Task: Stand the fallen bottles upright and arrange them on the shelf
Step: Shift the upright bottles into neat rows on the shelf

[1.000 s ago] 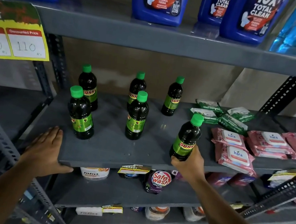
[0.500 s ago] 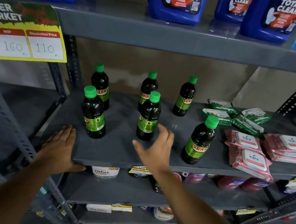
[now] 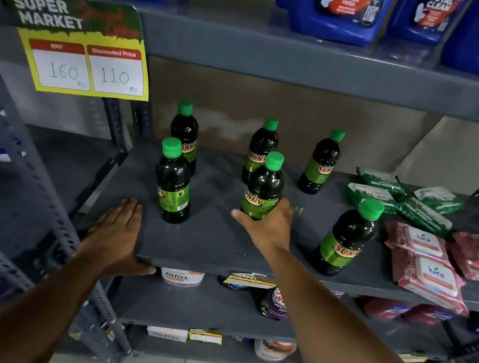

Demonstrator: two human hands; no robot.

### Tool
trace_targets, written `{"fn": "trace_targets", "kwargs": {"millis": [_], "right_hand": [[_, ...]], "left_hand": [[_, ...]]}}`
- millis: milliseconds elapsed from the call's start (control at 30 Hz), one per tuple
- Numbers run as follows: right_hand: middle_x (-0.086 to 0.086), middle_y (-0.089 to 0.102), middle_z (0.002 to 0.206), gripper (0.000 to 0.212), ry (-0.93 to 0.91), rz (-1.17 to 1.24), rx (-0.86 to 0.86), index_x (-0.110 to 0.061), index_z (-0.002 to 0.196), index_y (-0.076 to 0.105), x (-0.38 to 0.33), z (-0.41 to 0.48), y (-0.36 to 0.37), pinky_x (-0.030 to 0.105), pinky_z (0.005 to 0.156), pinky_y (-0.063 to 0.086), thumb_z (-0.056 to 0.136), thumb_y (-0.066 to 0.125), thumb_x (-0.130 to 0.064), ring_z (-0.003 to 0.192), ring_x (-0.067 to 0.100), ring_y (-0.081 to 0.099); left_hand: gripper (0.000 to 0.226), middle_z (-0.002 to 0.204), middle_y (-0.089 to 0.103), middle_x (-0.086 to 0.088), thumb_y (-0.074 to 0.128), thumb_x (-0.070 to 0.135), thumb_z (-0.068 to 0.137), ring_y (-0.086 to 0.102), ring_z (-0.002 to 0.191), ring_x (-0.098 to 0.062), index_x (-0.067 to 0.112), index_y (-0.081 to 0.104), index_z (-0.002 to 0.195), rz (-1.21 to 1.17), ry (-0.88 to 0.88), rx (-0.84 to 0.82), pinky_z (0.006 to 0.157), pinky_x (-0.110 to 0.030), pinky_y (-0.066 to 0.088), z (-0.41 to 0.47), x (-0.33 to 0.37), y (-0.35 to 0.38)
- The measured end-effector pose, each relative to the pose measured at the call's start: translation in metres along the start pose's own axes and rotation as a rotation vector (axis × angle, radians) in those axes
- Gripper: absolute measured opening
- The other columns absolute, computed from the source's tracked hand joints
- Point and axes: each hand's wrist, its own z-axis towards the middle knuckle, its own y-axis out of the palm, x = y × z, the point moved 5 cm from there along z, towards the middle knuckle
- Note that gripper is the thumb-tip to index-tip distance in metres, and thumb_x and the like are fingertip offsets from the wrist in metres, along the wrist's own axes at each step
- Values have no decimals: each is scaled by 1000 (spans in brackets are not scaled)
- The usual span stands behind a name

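Observation:
Several dark Sunny bottles with green caps stand upright on the grey shelf (image 3: 217, 240). Three are at the back, among them the back right bottle (image 3: 320, 165). In front stand the front left bottle (image 3: 173, 190), the middle front bottle (image 3: 263, 191) and the front right bottle (image 3: 344, 243). My right hand (image 3: 268, 229) wraps the base of the middle front bottle, thumb on its left, fingers on its right. My left hand (image 3: 115, 231) lies flat on the shelf's front left edge, with the thumb under the lip.
Pink wipe packs (image 3: 429, 272) and green packs (image 3: 400, 196) fill the shelf's right side. Blue cleaner jugs (image 3: 336, 6) stand on the shelf above. A yellow price sign (image 3: 81, 49) hangs at the upper left. A slotted metal post (image 3: 30, 181) runs down the left.
My right hand let go of the front right bottle, swung left across the shelf and closed around the base of the middle front bottle. The left hand stayed on the edge.

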Motion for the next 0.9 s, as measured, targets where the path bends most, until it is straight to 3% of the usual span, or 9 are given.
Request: {"fn": "trace_targets", "kwargs": {"millis": [133,233,300,467,667,900], "right_hand": [[-2,58,106,73,76,82,-109,-16,126,40,0,0,5,27,76,46,66,82,-15,101,19,61],[-2,53,115,87,4,55,-116,-16,129,40,-1,-2,9,27,86,46,59,90,-26,104,14,54],[-2,55,114,83,8,12,-102,-15,124,46,1,-6,10,27,84,46,57,92,-33,102,13,55],[-2,62,104,64,41,0,-123,-18,114,49,6,-13,4,26,75,47,64,87,-24,94,16,61],[-5,62,102,64,10,-18,-125,-22,110,50,20,-40,-4,28,78,52,59,87,-31,94,14,62],[-5,60,105,67,-3,-29,-140,-20,116,49,22,-59,-14,20,74,45,61,88,-29,94,12,59]], "left_hand": [[149,163,-10,-13,51,94,47,-6,149,-26,6,-8,151,7,4,11,122,-42,5,-1,1,0],[149,163,-10,-13,51,94,47,-6,149,-26,6,-8,151,-2,0,11,122,-42,4,-2,1,-1],[149,163,-10,-13,49,94,46,-6,149,-26,6,-8,151,-1,3,13,123,-43,5,-2,0,-1],[152,162,-10,-13,46,97,43,-7,149,-27,4,-8,151,12,3,11,123,-42,3,-1,0,1],[153,163,-9,-12,51,97,43,-6,149,-26,5,-8,151,10,-5,34,123,-41,4,-3,0,0],[152,163,-8,-14,57,93,45,-4,150,-27,5,-6,152,4,-7,40,123,-40,4,-7,2,-3]]}}
